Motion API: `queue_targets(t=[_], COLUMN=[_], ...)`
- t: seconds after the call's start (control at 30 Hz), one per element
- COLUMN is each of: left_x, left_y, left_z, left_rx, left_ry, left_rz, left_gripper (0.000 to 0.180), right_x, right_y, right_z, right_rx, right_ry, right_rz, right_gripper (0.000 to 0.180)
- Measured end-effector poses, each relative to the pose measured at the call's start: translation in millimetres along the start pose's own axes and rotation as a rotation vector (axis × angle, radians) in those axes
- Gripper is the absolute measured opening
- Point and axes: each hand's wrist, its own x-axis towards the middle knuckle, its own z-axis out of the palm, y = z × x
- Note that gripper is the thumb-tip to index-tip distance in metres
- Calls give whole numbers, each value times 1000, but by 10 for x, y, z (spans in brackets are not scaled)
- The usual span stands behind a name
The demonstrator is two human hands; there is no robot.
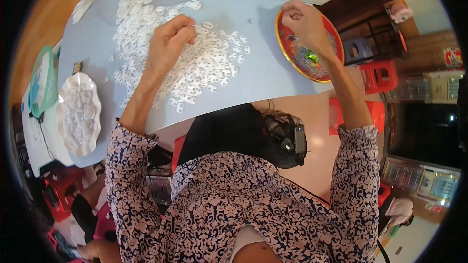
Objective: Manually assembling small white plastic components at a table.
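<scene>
Grey table [273, 75] strewn with white rings [204, 63], wooden floor [44, 14] beyond.

We see a pale blue table [273, 75] that fills the upper middle of the view, and its near edge curves across the picture. Beyond its far left corner there is a brown wooden floor [44, 14]. To the right of the table stand red plastic stools [379, 75] and one small grey stool [357, 48], near a dark metal rack [385, 34]. Under the near edge the floor is pinkish [317, 146] and shines in bright daylight. More red stools [61, 190] stand at the lower left.
</scene>
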Motion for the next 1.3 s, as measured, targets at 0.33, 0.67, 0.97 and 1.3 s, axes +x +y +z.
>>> queue_targets(t=[0.33, 0.67, 0.97, 1.3], left_x=[55, 73, 74, 65], left_y=[-4, 8, -22, -49], left_z=[-74, -115, -92, -80], left_rx=[-35, 49, 84, 37], left_ry=[93, 131, 111, 144], left_rz=[22, -20, 7, 18], left_gripper=[12, 13, 13, 15], right_x=[157, 291, 266, 241], right_y=[-830, -824, -809, -845], right_z=[948, 1383, 1403, 1405], right_rx=[868, 1035, 1030, 976], right_ry=[-252, -212, -245, -196], right_rz=[156, 90, 9, -45], right_gripper=[13, 17, 22, 20])
